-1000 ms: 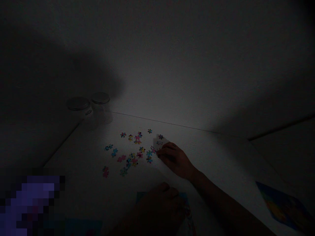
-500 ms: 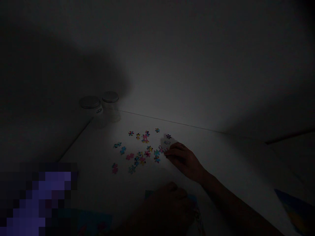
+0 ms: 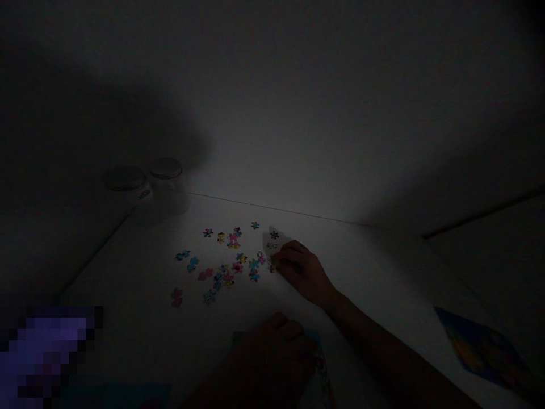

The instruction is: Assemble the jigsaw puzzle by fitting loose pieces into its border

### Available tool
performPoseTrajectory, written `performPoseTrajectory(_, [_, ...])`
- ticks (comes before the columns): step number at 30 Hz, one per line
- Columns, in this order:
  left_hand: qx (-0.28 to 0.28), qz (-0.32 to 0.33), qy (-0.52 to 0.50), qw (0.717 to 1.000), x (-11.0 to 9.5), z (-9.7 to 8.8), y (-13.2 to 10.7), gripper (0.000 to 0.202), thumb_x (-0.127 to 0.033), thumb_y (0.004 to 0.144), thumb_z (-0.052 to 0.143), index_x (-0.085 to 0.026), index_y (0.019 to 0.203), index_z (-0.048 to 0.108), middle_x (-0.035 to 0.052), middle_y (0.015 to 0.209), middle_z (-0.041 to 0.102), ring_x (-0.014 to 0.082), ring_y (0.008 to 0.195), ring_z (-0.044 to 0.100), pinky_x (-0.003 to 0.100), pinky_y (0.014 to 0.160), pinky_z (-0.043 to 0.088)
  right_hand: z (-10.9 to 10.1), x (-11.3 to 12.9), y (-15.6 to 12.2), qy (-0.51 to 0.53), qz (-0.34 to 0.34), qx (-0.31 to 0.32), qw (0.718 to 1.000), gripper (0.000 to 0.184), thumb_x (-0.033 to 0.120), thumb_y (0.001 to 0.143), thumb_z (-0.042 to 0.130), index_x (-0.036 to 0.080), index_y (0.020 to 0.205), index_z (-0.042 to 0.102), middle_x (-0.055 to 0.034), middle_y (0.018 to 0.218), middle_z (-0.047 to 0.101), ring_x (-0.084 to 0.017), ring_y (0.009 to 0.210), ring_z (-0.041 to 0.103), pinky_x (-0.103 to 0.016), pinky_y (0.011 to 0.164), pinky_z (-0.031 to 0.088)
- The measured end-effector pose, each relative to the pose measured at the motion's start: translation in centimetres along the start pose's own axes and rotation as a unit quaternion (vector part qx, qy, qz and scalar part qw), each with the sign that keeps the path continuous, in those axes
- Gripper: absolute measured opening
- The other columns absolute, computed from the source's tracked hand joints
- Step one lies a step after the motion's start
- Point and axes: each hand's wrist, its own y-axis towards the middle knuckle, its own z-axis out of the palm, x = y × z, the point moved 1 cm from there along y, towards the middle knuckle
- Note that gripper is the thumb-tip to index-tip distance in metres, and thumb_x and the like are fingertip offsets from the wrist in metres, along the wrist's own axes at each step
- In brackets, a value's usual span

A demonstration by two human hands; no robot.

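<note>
The scene is very dark. Small coloured jigsaw pieces lie scattered on the white tabletop. My right hand reaches over their right side, thumb and fingers pinched together at a yellowish jigsaw piece. Just beyond those fingertips are a pale piece and a dark piece. Nearer to me, my left hand is curled over a blue-edged, colourful picture sheet or board. Its fingertips are in shadow, so anything beneath them is hidden.
Two clear jars with metal lids, one in front and one behind, stand at the back left near the wall. A colourful sheet lies at right, a blue one at lower left. A pixelated purple patch covers the left corner.
My view has turned right, so everything sits further left in the picture. A yellowish jigsaw piece now shows at my right fingertips. My left hand stays over the sheet or board.
</note>
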Motion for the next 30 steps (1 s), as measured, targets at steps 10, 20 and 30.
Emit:
performPoseTrajectory(10, [0.026,-0.009,-0.009,1.0,0.0,0.1,-0.1,0.012,-0.029,0.094,0.055,-0.019,0.095,0.061,-0.0031,0.099,0.066,0.0135,0.092,0.055,0.03,0.081,0.039,0.3,-1.9,0.2,-0.049,0.078,-0.053,0.994,0.038,0.018,0.086,0.052,0.024,0.122,0.062,-0.0089,0.101,0.055,-0.023,0.094,0.054,-0.043,0.085,0.048])
performPoseTrajectory(20, [0.01,-0.017,-0.024,1.0,-0.1,0.0,-0.2,0.018,-0.031,0.091,0.059,-0.019,0.104,0.06,-0.0014,0.098,0.066,0.0151,0.093,0.054,0.029,0.083,0.037,0.2,-1.5,0.3,-0.054,0.054,-0.061,0.995,0.016,0.016,0.084,0.058,0.022,0.096,0.064,-0.0073,0.095,0.058,-0.023,0.097,0.054,-0.043,0.088,0.046])
performPoseTrajectory(30, [0.026,-0.004,-0.018,0.999,0.2,0.1,-0.2,0.012,-0.029,0.093,0.057,-0.019,0.096,0.062,0.001,0.099,0.066,0.0153,0.094,0.054,0.029,0.083,0.038,0.0,-0.4,-0.1,-0.05,0.009,-0.011,0.999,0.018,0.015,0.084,0.055,0.021,0.088,0.071,-0.0055,0.084,0.062,-0.019,0.08,0.059,-0.035,0.076,0.049])
